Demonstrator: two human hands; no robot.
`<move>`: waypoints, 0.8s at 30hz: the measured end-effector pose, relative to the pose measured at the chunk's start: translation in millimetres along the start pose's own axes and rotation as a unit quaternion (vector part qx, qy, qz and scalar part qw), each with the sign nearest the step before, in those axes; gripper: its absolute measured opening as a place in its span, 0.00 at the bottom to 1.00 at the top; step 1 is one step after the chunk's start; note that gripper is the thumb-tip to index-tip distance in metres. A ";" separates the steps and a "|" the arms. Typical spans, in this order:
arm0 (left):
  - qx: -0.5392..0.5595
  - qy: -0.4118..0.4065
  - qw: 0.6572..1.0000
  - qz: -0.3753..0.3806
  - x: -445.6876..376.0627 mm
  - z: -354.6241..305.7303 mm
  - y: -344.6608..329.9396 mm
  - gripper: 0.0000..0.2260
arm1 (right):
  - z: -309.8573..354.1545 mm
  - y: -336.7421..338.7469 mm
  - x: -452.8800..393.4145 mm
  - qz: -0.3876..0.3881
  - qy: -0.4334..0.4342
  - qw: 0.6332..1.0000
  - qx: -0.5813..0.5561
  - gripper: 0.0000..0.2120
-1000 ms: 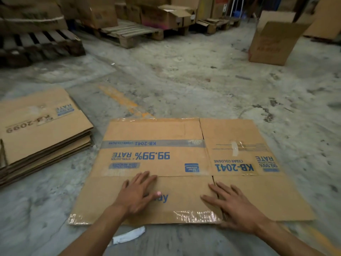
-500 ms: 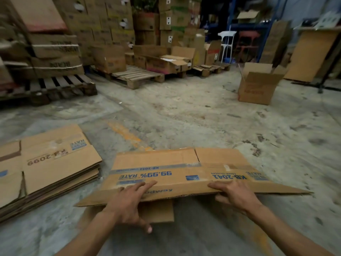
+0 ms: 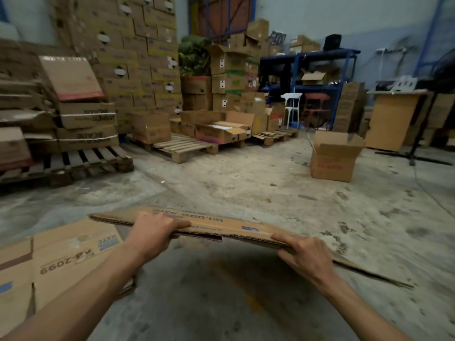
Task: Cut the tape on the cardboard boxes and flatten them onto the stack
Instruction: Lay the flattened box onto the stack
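Note:
A flattened cardboard box (image 3: 229, 226) with blue print hangs almost level above the concrete floor, seen nearly edge-on. My left hand (image 3: 154, 232) grips its near edge on the left, fingers curled over the top. My right hand (image 3: 304, 254) grips the near edge further right. The stack of flattened boxes (image 3: 64, 252) lies on the floor at the lower left, beside and below the held box's left end. An upright open box (image 3: 333, 158) with red print stands on the floor at the right rear.
Wooden pallets (image 3: 182, 147) loaded with cartons line the back and left. Tall carton stacks rise behind them. A blue shelf rack (image 3: 307, 70), a white chair (image 3: 291, 108) and a wooden desk (image 3: 391, 116) stand at the back right. Bare concrete floor lies between.
The flattened box, pressed on the floor a second ago, has been lifted by both hands off the ground and now hangs level. My view has tilted up toward the warehouse.

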State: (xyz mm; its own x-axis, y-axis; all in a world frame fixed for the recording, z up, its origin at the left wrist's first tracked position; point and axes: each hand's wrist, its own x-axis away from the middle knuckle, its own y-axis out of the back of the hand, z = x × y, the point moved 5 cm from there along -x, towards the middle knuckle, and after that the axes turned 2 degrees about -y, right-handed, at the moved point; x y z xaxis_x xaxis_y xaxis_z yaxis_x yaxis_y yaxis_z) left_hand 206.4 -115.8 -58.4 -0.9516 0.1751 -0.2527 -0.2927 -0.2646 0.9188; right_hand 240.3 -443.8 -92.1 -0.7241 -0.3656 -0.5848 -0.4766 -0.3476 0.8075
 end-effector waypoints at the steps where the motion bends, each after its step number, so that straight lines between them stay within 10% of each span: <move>1: 0.001 0.002 1.000 -0.012 4.6 13.9 4.4 0.20 | 11.7 -2.0 -7.8 -0.005 0.008 1.000 -0.005 0.19; 15: -0.054 0.283 0.957 0.011 214.2 255.3 -35.0 0.24 | 317.1 -127.3 -130.1 0.033 0.293 0.945 -0.143 0.19; 24: -0.019 0.507 0.849 0.144 346.1 355.9 -164.4 0.28 | 499.8 -273.7 -134.2 0.184 0.364 0.909 -0.089 0.23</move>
State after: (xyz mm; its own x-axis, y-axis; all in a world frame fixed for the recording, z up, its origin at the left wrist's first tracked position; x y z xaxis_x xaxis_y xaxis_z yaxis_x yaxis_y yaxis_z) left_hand -41.4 325.7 -189.1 -0.5698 -0.8045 -0.1674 -0.0178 -0.1916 0.9813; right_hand 218.7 132.0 -195.8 -0.2664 -0.9368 -0.2267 -0.1337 -0.1970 0.9712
